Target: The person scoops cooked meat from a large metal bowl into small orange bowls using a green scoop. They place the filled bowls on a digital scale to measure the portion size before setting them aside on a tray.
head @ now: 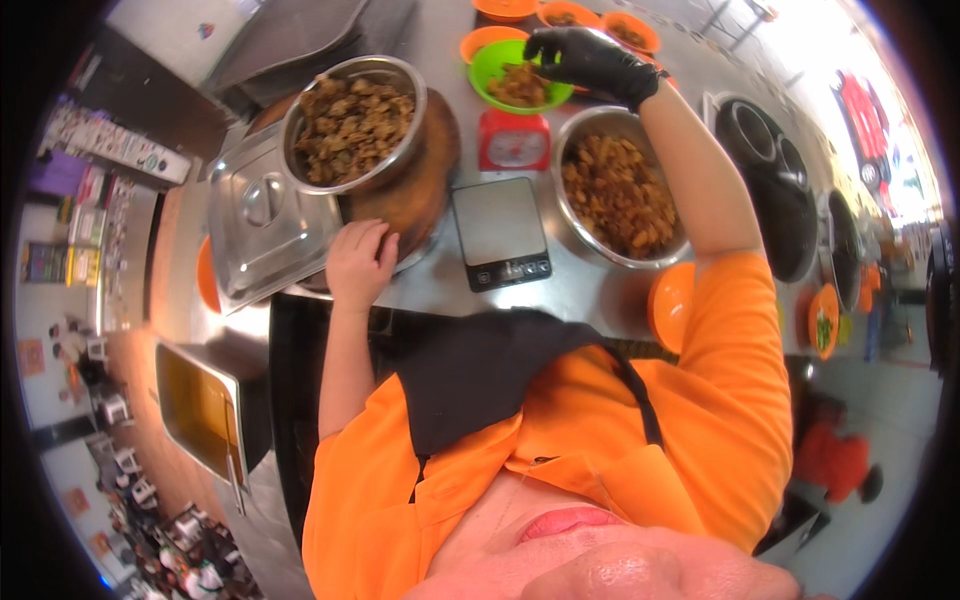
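My right hand (592,66), in a black glove, reaches over a green bowl (491,64) with its fingers curled down at the browned food pieces (520,84) inside. Whether the fingers grip a piece cannot be made out. The bowl appears to sit on a red dial scale (514,142). My bare left hand (361,262) lies palm down, holding nothing, at the edge of a round wooden board (427,161) beside a steel lid (262,217). Between my arms is a flat digital scale (499,225). Near my right forearm stands a steel bowl (564,225) of chopped browned food (619,199).
Another steel bowl (416,82) of fried pieces stands on the board. Several orange bowls (504,9) line the far side, and one orange bowl (667,307) is by my right elbow. Dark pans (780,217) stand at right. A deep steel container (195,405) holds yellowish liquid at left.
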`<state>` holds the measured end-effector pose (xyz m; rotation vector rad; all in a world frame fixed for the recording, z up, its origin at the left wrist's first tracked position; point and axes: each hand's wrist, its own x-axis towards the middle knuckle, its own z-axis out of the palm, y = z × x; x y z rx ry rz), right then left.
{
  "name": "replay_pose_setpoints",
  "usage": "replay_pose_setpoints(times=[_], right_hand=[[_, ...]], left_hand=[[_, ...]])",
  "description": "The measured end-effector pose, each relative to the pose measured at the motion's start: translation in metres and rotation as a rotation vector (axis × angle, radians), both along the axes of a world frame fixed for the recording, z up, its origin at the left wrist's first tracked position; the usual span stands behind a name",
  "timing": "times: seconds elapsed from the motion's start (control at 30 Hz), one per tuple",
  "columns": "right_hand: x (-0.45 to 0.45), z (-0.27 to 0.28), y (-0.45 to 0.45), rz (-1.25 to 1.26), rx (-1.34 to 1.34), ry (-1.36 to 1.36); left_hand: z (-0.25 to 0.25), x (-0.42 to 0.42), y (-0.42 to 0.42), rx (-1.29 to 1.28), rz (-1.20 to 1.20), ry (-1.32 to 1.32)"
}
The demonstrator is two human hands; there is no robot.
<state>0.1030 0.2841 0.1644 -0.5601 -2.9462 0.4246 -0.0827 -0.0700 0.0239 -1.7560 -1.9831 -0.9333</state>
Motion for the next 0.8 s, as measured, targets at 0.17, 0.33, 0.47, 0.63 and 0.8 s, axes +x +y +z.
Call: replay_pose_setpoints(times=[0.17, 0.33, 0.47, 0.63, 0.8], right_hand=[[-0.053, -0.008, -0.024, 0.130, 0.259, 0.168], [-0.148, -0.025, -0.082, 0.392, 0.035, 0.051], [-0.192, -0.031, -0.122, 0.277, -0.021, -0.417], [-0.198, -0.032, -0.124, 0.280, -0.167, -0.479], [-0.202, -0.049, -0.124, 0.371, 0.059, -0.423]], left_hand=[[0.003, -0.001, 0.001, 0.049, -0.013, -0.044], [0.000, -0.004, -0.003, 0.029, -0.009, -0.048], [-0.002, -0.006, -0.005, 0.029, -0.022, -0.060], [-0.005, -0.008, -0.006, 0.046, -0.025, -0.068], [-0.004, -0.007, -0.006, 0.045, -0.024, -0.074]])
